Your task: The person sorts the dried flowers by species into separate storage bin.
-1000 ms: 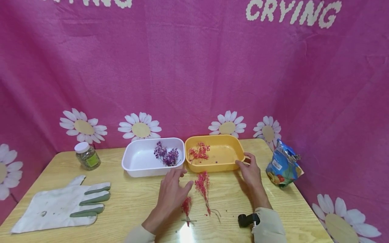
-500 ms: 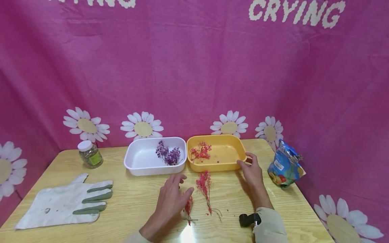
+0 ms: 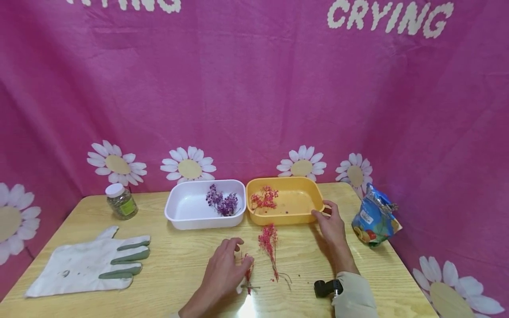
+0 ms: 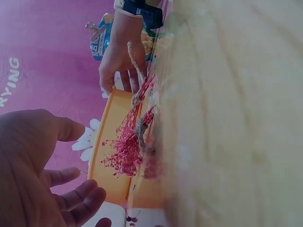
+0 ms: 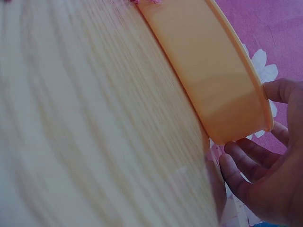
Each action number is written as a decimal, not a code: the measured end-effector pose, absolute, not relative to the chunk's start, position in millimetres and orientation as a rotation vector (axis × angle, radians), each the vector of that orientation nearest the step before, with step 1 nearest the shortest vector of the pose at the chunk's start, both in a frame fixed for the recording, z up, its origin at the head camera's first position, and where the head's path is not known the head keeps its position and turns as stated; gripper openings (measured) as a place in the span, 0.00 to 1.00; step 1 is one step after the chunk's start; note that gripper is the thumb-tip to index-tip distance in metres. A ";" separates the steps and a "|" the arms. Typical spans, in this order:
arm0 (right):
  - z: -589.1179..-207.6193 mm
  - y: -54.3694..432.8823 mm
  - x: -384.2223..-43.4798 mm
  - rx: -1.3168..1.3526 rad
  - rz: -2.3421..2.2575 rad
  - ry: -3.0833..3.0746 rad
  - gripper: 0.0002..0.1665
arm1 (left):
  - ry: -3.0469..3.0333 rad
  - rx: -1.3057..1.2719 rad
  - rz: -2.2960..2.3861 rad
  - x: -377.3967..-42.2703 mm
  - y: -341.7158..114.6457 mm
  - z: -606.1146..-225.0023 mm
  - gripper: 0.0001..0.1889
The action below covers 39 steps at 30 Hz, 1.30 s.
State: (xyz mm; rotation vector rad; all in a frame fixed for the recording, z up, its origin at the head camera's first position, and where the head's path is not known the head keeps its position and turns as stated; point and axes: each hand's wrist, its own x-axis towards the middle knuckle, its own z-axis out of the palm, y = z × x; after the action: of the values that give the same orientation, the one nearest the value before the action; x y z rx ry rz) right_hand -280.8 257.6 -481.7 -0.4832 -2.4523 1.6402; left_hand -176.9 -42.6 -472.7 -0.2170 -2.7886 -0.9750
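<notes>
My left hand (image 3: 223, 267) hovers over the table with fingers spread and slightly bent, holding nothing. Beside its thumb lies a small bunch of dried red flowers (image 3: 248, 276), partly hidden by the hand. To the right is a longer tied bunch of dried pink flowers (image 3: 269, 240), its blossoms pointing at the yellow tray (image 3: 288, 218). My right hand (image 3: 333, 227) grips this tray at its right end, thumb on the rim (image 5: 265, 101) and fingers against the end wall. Inside the tray are pink blossoms (image 3: 265, 198). Purple dried flowers (image 3: 226, 204) lie in the white tray (image 3: 187, 224) alongside.
At the left are a lidded jar (image 3: 122, 204) and a white work glove (image 3: 85, 265) with green fingers. A blue snack bag (image 3: 374, 218) stands at the right edge. Pink cloth (image 3: 238, 88) hangs behind the table.
My left hand has drawn back toward me from the white tray's front and now covers more of the small red bunch. The right hand keeps its place on the yellow tray.
</notes>
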 end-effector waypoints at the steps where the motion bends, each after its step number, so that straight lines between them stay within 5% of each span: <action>1: -481.2 258.0 -280.4 -0.486 1.642 -2.452 0.35 | -2.800 -0.220 -0.968 -175.8 -42.6 -473.0 0.22; 18: -482.4 260.4 -282.1 -0.489 1.662 -2.445 0.36 | -3.053 -0.270 -0.812 -164.2 -40.7 -475.2 0.28; 39: -480.5 257.6 -280.6 -0.482 1.672 -2.447 0.36 | -3.043 -0.323 -0.697 -166.3 -45.4 -477.0 0.20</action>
State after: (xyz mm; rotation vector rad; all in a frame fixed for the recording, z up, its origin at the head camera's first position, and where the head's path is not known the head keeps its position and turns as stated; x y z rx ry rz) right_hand -280.6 257.6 -480.5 -0.4815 -2.4473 1.6717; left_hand -166.3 -45.4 -477.0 -0.3227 -3.0426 -0.6972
